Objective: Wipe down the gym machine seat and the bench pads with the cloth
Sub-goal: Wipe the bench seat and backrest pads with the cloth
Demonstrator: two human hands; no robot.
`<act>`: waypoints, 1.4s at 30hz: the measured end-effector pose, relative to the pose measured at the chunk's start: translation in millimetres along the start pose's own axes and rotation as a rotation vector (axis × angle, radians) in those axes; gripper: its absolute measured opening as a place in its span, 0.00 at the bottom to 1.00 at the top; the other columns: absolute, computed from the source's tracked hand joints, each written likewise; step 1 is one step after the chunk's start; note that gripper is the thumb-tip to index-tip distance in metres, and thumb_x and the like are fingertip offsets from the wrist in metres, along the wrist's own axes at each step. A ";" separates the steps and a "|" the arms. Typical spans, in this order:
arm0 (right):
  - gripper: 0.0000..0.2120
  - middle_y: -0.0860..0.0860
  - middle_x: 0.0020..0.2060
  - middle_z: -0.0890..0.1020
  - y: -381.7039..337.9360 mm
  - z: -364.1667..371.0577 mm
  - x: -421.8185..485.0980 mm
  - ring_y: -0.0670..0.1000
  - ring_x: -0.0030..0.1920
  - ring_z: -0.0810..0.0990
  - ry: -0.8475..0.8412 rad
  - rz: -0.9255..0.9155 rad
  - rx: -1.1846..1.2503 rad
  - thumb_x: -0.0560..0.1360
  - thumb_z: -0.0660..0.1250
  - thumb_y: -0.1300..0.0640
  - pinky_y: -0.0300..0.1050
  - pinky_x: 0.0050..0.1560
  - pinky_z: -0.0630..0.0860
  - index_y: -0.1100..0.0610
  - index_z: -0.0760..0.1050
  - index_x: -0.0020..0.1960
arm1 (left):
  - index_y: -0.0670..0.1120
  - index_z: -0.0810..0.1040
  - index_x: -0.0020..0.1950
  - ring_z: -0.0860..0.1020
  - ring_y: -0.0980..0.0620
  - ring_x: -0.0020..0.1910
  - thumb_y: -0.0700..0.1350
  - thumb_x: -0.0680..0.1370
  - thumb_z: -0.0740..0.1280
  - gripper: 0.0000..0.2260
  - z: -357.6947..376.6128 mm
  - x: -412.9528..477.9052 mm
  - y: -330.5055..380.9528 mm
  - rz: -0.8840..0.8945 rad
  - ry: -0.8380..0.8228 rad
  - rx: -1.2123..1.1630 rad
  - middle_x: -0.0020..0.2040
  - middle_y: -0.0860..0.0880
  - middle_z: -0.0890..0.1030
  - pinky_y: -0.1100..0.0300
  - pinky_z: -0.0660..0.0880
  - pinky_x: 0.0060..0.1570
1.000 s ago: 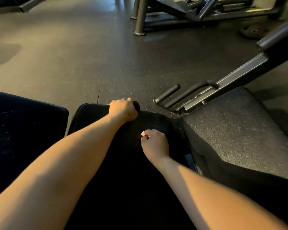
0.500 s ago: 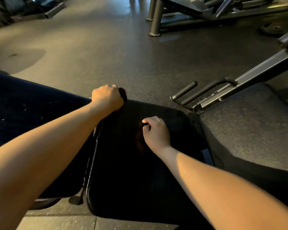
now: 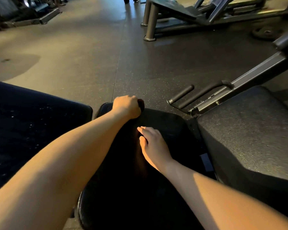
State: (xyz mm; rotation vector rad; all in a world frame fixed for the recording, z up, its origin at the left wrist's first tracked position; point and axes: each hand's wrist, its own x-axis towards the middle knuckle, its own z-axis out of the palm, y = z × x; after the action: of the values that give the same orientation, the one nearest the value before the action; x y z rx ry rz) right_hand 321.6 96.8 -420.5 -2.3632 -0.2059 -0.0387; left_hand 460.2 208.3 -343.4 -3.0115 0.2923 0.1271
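Left hand [image 3: 126,107], fisted on a dark cloth [image 3: 140,103], has swept back to the black pad's [image 3: 170,130] far edge. Right hand [image 3: 154,143] now lies flat behind it, bracing. Wiping continues.

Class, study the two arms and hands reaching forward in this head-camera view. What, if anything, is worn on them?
Nothing visible is worn. Both forearms are bare up to the frame edge, with no sleeves showing. The left hand and right hand carry no gloves, and no watch, bracelet or ring can be seen on wrists or fingers. The dim light could hide small details.
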 end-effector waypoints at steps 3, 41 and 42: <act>0.20 0.47 0.72 0.70 1.2 -4.8 -2.0 0.47 0.74 0.64 -0.035 0.004 -0.004 0.83 0.60 0.57 0.44 0.73 0.62 0.52 0.67 0.75 | 0.46 0.73 0.69 0.78 0.44 0.59 0.53 0.80 0.65 0.19 24.2 5.4 34.7 0.065 -0.004 -0.041 0.60 0.45 0.79 0.48 0.72 0.62; 0.17 0.45 0.66 0.74 5.4 6.2 -13.8 0.46 0.67 0.71 0.153 0.251 -0.030 0.81 0.59 0.53 0.42 0.61 0.69 0.49 0.73 0.69 | 0.50 0.71 0.74 0.67 0.46 0.74 0.43 0.81 0.64 0.21 3.6 -67.8 -29.8 0.021 0.114 -0.062 0.75 0.46 0.69 0.46 0.67 0.71; 0.17 0.45 0.65 0.75 4.6 5.5 -13.2 0.46 0.67 0.71 0.159 0.245 -0.029 0.81 0.59 0.53 0.43 0.61 0.70 0.49 0.73 0.69 | 0.50 0.70 0.75 0.68 0.45 0.74 0.43 0.81 0.64 0.21 -0.7 -63.3 -39.9 -0.002 0.108 -0.080 0.76 0.46 0.69 0.46 0.68 0.70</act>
State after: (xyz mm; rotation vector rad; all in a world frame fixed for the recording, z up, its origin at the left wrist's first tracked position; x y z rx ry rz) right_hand 309.2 95.6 -428.8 -2.3846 0.1622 -0.1117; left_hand 406.2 258.9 -332.6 -3.1033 0.3013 -0.0254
